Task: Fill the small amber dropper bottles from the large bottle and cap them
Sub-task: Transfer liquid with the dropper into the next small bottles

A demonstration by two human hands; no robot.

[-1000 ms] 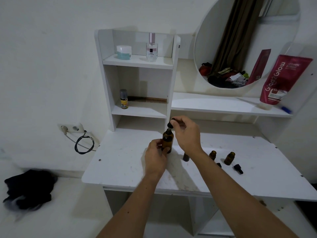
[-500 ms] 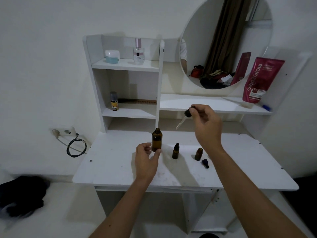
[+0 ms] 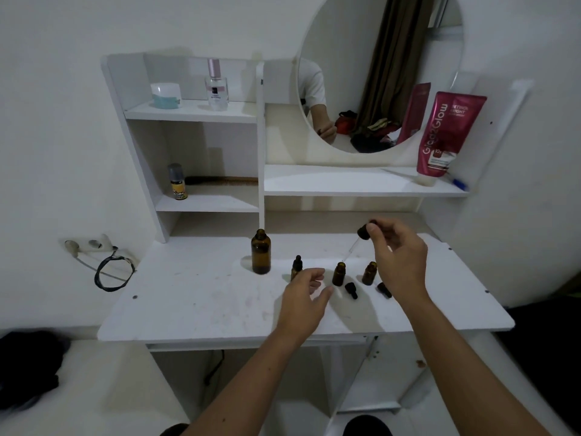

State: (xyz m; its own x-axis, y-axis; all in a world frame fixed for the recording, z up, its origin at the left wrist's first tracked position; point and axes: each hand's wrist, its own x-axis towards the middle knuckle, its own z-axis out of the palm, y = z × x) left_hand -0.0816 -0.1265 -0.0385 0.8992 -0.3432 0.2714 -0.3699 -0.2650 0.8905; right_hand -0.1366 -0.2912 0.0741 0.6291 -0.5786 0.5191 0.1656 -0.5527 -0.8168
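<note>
A small amber glass dropper bottle (image 3: 339,274) stands upright and uncapped near the middle of the white surface (image 3: 195,297). Directly above its open mouth hangs the tip of a clear glass pipette (image 3: 351,251), slanting up and to the right to a black rubber bulb (image 3: 364,231). The fingers (image 3: 372,229) of the right hand (image 3: 399,256) pinch that bulb, so the pipette's long axis runs diagonally from the hand down-left to the bottle. The tip looks just short of the mouth, not yet inside. The left hand (image 3: 303,295) hovers just in front and to the left of the same bottle, fingers spread and relaxed, holding nothing; it is the nearer hand for steadying the bottle. Left of it stands a capped small amber bottle (image 3: 296,267), and further left the large amber bottle (image 3: 261,255), open. To the right stands another uncapped small bottle (image 3: 369,273), with two loose black dropper caps (image 3: 351,290) lying in front.
</note>
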